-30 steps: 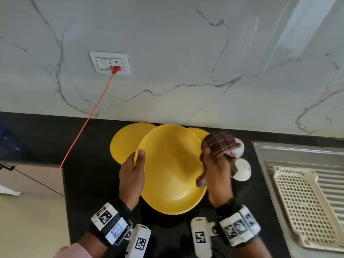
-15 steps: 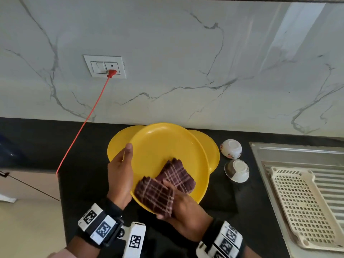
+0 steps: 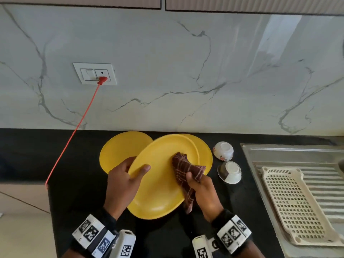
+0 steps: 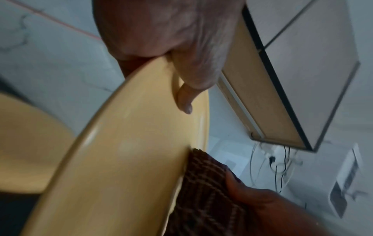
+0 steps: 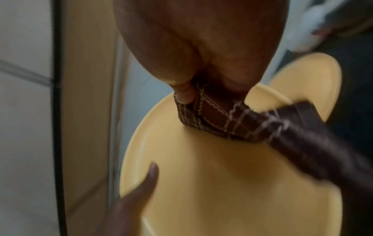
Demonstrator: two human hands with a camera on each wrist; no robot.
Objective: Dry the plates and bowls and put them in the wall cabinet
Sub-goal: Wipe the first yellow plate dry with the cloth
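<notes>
My left hand (image 3: pixel 128 175) grips the left rim of a yellow plate (image 3: pixel 160 185), thumb on its face, and holds it tilted above the black counter. My right hand (image 3: pixel 201 189) clutches a brown checked cloth (image 3: pixel 186 170) and presses it against the plate's right side. The left wrist view shows the thumb (image 4: pixel 187 95) on the plate (image 4: pixel 125 159) with the cloth (image 4: pixel 203 191) at its edge. In the right wrist view the cloth (image 5: pixel 232 123) lies on the plate (image 5: pixel 222 183). Two more yellow plates (image 3: pixel 119 151) (image 3: pixel 204 155) lie flat behind. Two small bowls (image 3: pixel 223 150) (image 3: pixel 229 172) stand upside down to the right.
A steel sink drainboard (image 3: pixel 297 155) with a cream perforated rack (image 3: pixel 294 205) is at the right. A red cord (image 3: pixel 74 133) runs from the wall socket (image 3: pixel 95 73) down to the counter's left edge. Wall cabinet doors (image 3: pixel 242 4) show along the top.
The cloth has gone from the plate's far right edge to its lower middle, then back to the right side. The plate is tilted differently. The view has tipped upward and now shows the cabinets.
</notes>
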